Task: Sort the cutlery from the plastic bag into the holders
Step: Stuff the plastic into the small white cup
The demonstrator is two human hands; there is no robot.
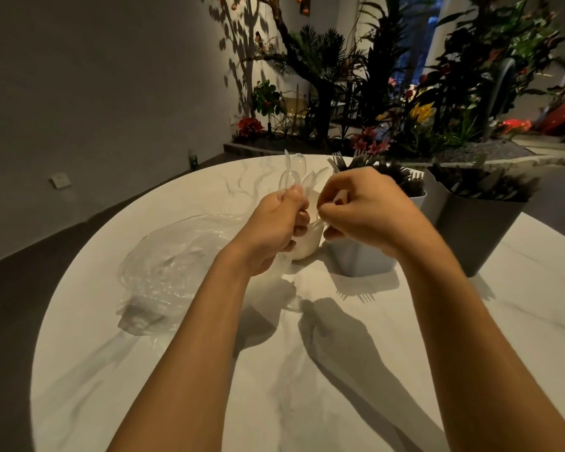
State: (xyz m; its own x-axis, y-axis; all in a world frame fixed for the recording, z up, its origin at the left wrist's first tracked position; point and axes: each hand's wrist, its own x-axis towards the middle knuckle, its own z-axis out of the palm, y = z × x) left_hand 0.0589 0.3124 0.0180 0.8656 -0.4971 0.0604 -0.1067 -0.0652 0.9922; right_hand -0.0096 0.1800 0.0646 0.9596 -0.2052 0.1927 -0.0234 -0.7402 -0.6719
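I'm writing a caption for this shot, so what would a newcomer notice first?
First, the left hand gripping a bunch of clear spoons at table centre, while the right hand pinches one clear piece beside it. Next, the crumpled plastic bag at left, and the white holder and grey holder at right, stuffed with dark forks.

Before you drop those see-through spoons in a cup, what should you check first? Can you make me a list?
1. Left hand has a firm hold on the clear spoons: ok, its fingers wrap the handles.
2. Right hand has one piece separated: cannot tell, what it pinches is hidden.
3. White holder open for spoons: cannot tell, the hands cover its rim.
4. Pale holder takes forks only: ok, only forks show.
5. Dark holder stands upright: ok.
6. Plastic bag emptied: cannot tell, it lies crumpled on the table.
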